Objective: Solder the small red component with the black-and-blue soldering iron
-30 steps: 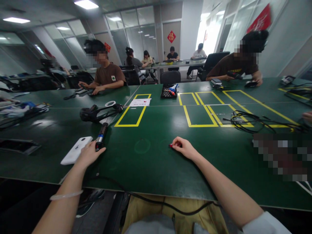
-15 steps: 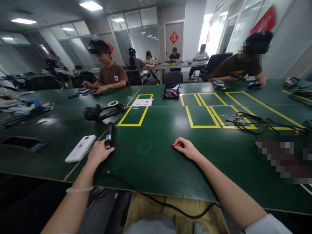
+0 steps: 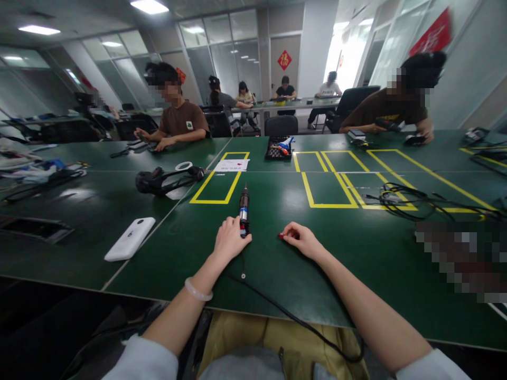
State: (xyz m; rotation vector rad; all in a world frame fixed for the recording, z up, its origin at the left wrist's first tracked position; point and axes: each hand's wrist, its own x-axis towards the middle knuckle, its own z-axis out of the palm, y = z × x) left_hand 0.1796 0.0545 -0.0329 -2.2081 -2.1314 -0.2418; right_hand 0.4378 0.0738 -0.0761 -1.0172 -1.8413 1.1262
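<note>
My left hand (image 3: 229, 238) is closed round the rear of an electric screwdriver (image 3: 244, 207), dark with a silver and blue band, lying on the green table. Its thin tip points away from me. A black cord (image 3: 285, 312) runs from its back end over the table edge toward my lap. To the right, my right hand (image 3: 301, 239) rests on the tabletop, thumb and fingers pinching a small red piece (image 3: 281, 236). Its exact kind is too small to make out. A hand's width or so separates the screwdriver from the red piece.
On the left lie a white phone-like device (image 3: 130, 239) and a black headset-like frame (image 3: 152, 181). A black tray (image 3: 272, 155) of tools stands farther back. Black cables (image 3: 400, 200) coil at right, over yellow tape outlines (image 3: 332, 206). Two people sit across the table.
My left hand has carried the electric screwdriver to the right, from beside the white device to near my right hand, its cord trailing along. My right hand stays in place.
</note>
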